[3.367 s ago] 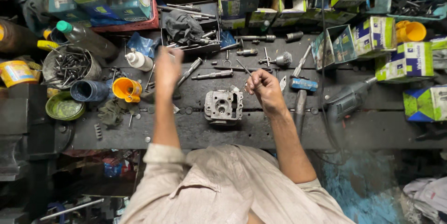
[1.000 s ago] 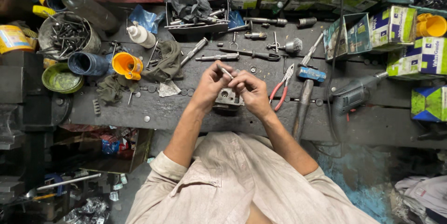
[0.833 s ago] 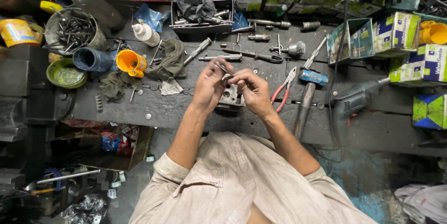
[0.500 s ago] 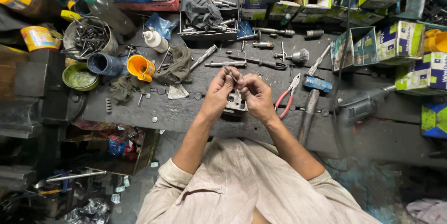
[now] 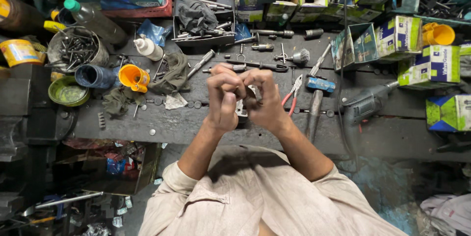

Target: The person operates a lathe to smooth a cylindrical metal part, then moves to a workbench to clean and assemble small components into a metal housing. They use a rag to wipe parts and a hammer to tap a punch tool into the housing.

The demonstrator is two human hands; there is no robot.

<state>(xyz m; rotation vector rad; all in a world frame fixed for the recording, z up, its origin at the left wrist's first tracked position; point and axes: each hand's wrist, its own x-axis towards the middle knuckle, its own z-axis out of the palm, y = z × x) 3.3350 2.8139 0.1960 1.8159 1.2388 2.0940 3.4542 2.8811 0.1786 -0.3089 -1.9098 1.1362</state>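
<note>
My left hand and my right hand are raised together over the dark workbench, knuckles touching and fingers curled tight. They close on a small metal pin that is hidden inside the fingers. Under them a grey metal engine part lies on the bench, and only a sliver of it shows between the hands. Red-handled pliers lie just right of my right hand, with a hammer beside them.
An electric drill lies at the right, with green and white boxes behind it. On the left are an orange funnel, a tin of screws and a green dish. A tray of tools and rags stands at the back.
My hands have lifted off the engine part and drawn closer to me, closing tighter together. The camera view has shifted slightly.
</note>
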